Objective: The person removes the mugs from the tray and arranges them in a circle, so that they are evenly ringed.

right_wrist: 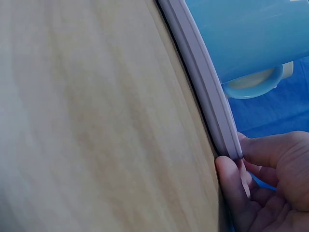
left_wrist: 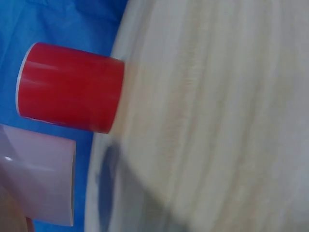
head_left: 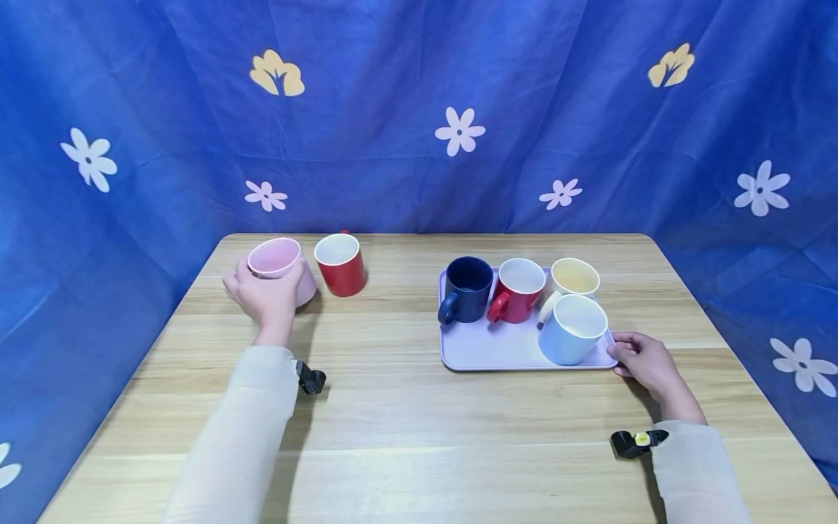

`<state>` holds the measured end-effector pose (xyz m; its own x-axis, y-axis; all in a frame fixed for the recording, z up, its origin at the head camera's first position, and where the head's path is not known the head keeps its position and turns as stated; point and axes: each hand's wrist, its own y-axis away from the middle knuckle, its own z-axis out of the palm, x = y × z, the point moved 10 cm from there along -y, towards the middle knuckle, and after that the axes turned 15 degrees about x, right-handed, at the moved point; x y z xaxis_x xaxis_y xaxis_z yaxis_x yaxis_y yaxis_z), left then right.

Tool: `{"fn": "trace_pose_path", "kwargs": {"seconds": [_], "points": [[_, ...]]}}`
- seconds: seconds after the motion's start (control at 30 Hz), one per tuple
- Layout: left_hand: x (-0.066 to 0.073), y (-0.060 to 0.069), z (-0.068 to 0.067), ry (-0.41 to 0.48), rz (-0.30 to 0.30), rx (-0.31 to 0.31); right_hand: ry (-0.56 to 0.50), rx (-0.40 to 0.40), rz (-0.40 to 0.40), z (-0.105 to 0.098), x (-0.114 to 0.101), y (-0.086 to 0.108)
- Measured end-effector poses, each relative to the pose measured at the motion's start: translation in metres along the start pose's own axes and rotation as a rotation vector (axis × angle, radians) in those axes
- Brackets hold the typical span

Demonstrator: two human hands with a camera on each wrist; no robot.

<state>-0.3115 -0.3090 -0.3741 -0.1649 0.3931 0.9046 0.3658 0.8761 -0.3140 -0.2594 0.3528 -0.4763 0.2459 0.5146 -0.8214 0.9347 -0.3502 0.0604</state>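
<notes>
While the right hand (head_left: 644,362) pinches the near right corner of the lilac tray (head_left: 491,351), the left hand (head_left: 267,295) is clasped round the pink mug (head_left: 275,255), which looks raised just off the bench (head_left: 393,437), beside a lone red mug (head_left: 345,275). Four more mugs (head_left: 515,306) stand on the tray. From where I stand, the step seems to be lifting and steadying; the next move calls for keeping the pink mug level and clear of its red neighbour.
</notes>
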Motion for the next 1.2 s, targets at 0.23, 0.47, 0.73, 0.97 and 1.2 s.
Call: {"fn": "trace_pose_path", "kwargs": {"seconds": [0.23, 0.47, 0.73, 0.97, 1.2], "points": [[-0.015, 0.005, 0.004, 0.000, -0.025, 0.003, 0.003, -0.004, 0.003, 0.001, 0.000, 0.000], [-0.026, 0.009, 0.007, -0.015, -0.055, -0.002, 0.010, -0.005, 0.007, 0.001, 0.001, 0.000], [-0.027, 0.013, 0.011, -0.002, -0.051, 0.000, 0.018, 0.000, 0.000, 0.001, 0.001, 0.000], [-0.022, 0.016, 0.014, 0.019, -0.030, 0.001, 0.017, -0.002, 0.006, 0.000, 0.002, 0.001], [-0.020, 0.017, 0.015, 0.017, -0.010, 0.014, 0.009, 0.015, 0.004, 0.000, 0.004, -0.002]]}}
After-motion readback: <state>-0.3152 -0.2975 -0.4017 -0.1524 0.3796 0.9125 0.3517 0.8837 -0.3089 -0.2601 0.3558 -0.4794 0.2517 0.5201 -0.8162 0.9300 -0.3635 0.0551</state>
